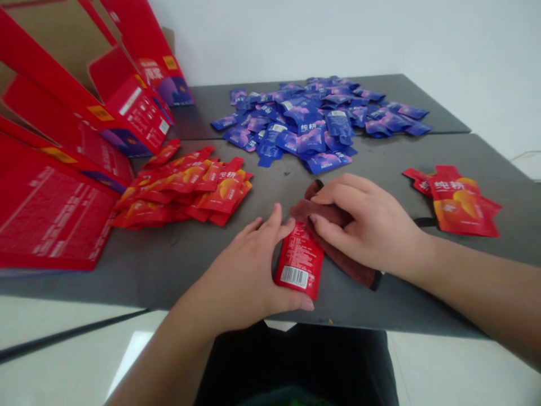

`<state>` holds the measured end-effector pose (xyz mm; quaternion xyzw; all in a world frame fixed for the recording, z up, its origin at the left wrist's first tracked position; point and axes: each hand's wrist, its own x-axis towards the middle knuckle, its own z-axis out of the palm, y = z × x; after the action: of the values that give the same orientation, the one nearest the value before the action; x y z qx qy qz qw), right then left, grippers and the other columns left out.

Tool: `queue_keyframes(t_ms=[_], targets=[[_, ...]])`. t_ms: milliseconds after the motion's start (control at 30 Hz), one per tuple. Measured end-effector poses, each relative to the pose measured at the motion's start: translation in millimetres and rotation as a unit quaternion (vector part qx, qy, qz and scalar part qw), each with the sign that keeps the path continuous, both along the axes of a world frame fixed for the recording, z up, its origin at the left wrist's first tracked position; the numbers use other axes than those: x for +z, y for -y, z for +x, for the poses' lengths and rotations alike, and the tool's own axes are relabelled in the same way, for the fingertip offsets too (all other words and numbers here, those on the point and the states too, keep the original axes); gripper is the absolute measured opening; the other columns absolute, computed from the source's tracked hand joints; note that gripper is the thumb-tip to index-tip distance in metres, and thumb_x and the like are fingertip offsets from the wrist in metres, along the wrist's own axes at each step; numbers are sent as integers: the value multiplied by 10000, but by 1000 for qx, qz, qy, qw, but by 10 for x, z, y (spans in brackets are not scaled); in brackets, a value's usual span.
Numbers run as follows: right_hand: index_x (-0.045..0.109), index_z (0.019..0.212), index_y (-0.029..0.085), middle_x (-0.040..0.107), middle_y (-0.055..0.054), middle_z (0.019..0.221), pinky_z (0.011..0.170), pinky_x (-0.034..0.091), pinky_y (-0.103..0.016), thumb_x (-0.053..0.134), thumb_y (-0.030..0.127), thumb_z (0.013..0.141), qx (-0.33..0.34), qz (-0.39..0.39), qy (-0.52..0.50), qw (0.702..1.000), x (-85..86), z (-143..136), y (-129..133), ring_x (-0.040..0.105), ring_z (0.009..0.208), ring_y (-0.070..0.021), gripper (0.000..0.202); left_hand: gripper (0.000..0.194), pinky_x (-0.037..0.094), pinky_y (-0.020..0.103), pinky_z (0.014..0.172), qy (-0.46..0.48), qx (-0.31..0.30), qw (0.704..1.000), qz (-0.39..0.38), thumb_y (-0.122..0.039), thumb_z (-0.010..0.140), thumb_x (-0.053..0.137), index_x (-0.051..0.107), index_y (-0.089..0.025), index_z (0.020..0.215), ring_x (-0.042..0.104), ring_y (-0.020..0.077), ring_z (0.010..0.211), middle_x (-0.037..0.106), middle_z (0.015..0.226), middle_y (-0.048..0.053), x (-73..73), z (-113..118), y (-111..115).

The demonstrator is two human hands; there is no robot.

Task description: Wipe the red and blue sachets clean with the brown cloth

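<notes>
A red pouch (301,256) lies barcode side up on the grey table in front of me. My left hand (249,270) steadies it, thumb along the bottom edge and a fingertip by the top, the other fingers spread. My right hand (367,217) pinches a brown cloth (338,248) and presses part of it against the top end of the pouch. The rest of the cloth trails over the table beside the pouch, partly hidden under my right hand.
Red-orange pouches (186,186) are heaped on the left, beside open red cartons (59,186). Blue-purple pouches (304,124) form a large pile at the back. Several red pouches (462,206) overlap at the right. The grey table (236,248) ends close to my lap.
</notes>
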<state>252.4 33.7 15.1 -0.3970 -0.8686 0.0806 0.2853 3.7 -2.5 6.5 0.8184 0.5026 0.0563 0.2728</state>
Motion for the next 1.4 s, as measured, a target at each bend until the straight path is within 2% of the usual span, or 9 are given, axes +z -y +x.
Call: queue_keyframes(t_ms=[167, 233, 533, 700, 867, 1033, 1133, 1267, 1400], targets=[[714, 1062, 188, 740, -54, 1041, 936, 547, -343, 711, 166, 932, 210, -133, -49, 967, 106, -102, 240, 687, 1002, -204, 132, 1284, 307, 616, 1322, 28, -27, 997, 72, -514, 738, 890, 153, -130, 1717, 380, 404, 1613, 286, 1771, 251, -70, 104, 47], [723, 990, 181, 722, -38, 987, 899, 540, -335, 728, 139, 909, 234, -203, -21, 951, 125, -146, 282, 669, 942, -187, 92, 1210, 287, 587, 1335, 23, -54, 995, 78, -469, 752, 857, 189, -115, 1696, 384, 372, 1616, 335, 1754, 250, -64, 100, 44], [660, 918, 201, 685, -22, 1003, 1007, 467, -356, 736, 194, 966, 200, -234, 10, 951, 141, -142, 165, 641, 1015, -187, 91, 1188, 296, 577, 1339, 4, -33, 997, 63, -582, 815, 823, 207, -81, 1699, 364, 374, 1626, 350, 1748, 251, -59, 128, 17], [666, 986, 200, 652, -51, 1010, 966, 475, -400, 696, 207, 970, 131, -137, 54, 980, 21, -61, 11, 634, 987, -229, 35, 1478, 300, 610, 1338, -14, -2, 997, 69, -783, 635, 918, 191, -84, 1715, 352, 458, 1613, 266, 1772, 263, -81, 145, 41], [681, 1118, 186, 711, -121, 1092, 947, 518, -475, 638, 262, 992, -8, -31, 115, 993, -82, 48, -149, 680, 1018, -312, 153, 1193, 292, 591, 1341, -30, -38, 995, 89, -771, 871, 727, 226, -95, 1717, 330, 395, 1637, 244, 1787, 227, -34, 85, 51], [661, 1256, 214, 721, -140, 1247, 1040, 518, -513, 621, 255, 1006, -30, 56, 43, 997, 44, 96, -56, 676, 1167, -341, 257, 995, 256, 566, 1356, -30, -74, 993, 81, -663, 1008, 590, 199, -106, 1733, 270, 337, 1666, 239, 1796, 187, 0, 44, 41], [679, 1255, 243, 711, -121, 1270, 1039, 528, -477, 618, 232, 1013, 49, 24, 6, 998, 180, 65, 60, 663, 1200, -310, 250, 1000, 242, 532, 1366, -29, -60, 993, 97, -615, 975, 672, 232, -122, 1726, 276, 323, 1665, 240, 1799, 178, -34, 63, 39], [732, 1172, 246, 742, -62, 1198, 1062, 512, -374, 635, 176, 1022, 228, -141, 8, 963, 241, -22, 134, 675, 1172, -215, 192, 1062, 283, 544, 1351, -23, -55, 995, 84, -615, 943, 718, 214, -100, 1724, 310, 346, 1651, 229, 1794, 215, -81, 76, 30], [762, 1128, 251, 743, -22, 1091, 1106, 436, -380, 664, 178, 1029, 240, -184, 44, 952, 159, -74, 134, 658, 1141, -194, 157, 1201, 320, 574, 1336, -17, -43, 996, 70, -632, 874, 801, 157, -90, 1732, 344, 387, 1631, 276, 1777, 233, -83, 68, 12]])
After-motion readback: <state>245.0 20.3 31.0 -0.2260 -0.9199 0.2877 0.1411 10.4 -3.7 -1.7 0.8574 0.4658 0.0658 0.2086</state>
